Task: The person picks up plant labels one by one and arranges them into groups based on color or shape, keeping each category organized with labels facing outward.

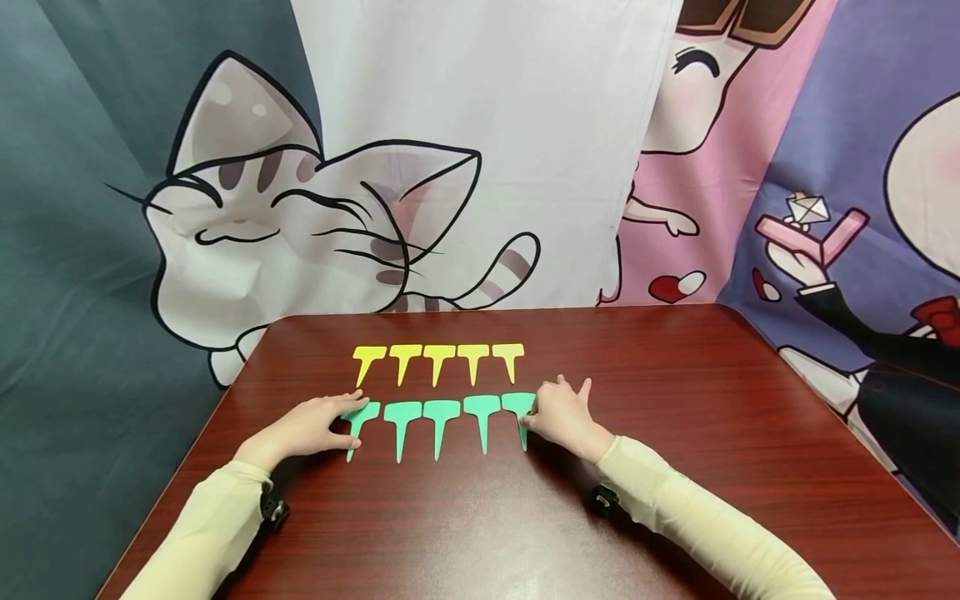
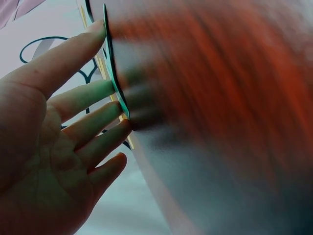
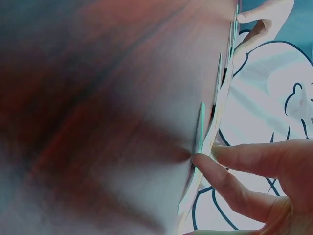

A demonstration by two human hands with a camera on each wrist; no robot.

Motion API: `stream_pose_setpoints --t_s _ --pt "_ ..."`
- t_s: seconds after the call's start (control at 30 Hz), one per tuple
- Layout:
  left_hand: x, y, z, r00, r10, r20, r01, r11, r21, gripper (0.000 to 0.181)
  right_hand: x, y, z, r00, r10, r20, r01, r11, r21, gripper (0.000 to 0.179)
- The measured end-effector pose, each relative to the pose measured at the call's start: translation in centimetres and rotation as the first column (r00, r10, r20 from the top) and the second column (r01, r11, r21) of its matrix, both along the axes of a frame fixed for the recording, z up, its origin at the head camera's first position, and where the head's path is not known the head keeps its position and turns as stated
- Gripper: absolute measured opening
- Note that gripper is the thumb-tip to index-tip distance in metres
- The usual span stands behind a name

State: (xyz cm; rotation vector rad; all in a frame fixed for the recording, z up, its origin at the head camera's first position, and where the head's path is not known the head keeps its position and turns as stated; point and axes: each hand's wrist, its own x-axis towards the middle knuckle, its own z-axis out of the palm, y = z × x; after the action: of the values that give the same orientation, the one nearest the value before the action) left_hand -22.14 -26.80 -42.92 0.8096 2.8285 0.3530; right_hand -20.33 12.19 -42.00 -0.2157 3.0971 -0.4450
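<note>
Several green T-shaped plant labels (image 1: 441,409) lie flat in a row, stems toward me. My left hand (image 1: 311,427) is at the leftmost green label (image 1: 363,417). Its thumb touches the stem side and its extended fingers touch the head, as the left wrist view shows on the label's edge (image 2: 111,66). At the row's other end, my right hand (image 1: 561,414) pinches the rightmost green label (image 1: 517,403) between thumb and forefinger at its right side. Partly covered by the fingertips there, that label still lies on the table. Beyond, several yellow T-shaped plant labels (image 1: 439,353) form a second row.
Everything lies on a dark red-brown wooden table (image 1: 465,525). Behind its far edge hangs a printed cloth backdrop (image 1: 480,83) with a cartoon cat. Dark wrist cameras (image 1: 273,506) sit at both sleeves.
</note>
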Motion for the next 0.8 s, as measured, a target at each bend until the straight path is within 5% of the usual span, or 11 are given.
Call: stream_pose_setpoints --t_s 0.4,0.8 --pt "-0.1 0.1 0.1 1.000 -0.006 -0.005 0.006 1.000 -0.003 0.073 0.0 2.0 0.9 0.999 -0.031 -0.026 0.031 1.000 -0.004 0.028" --pt "0.1 -0.2 0.4 1.000 0.005 0.000 -0.005 1.000 0.020 0.074 -0.1 5.7 2.0 0.999 -0.047 -0.026 0.044 0.993 -0.105 0.028"
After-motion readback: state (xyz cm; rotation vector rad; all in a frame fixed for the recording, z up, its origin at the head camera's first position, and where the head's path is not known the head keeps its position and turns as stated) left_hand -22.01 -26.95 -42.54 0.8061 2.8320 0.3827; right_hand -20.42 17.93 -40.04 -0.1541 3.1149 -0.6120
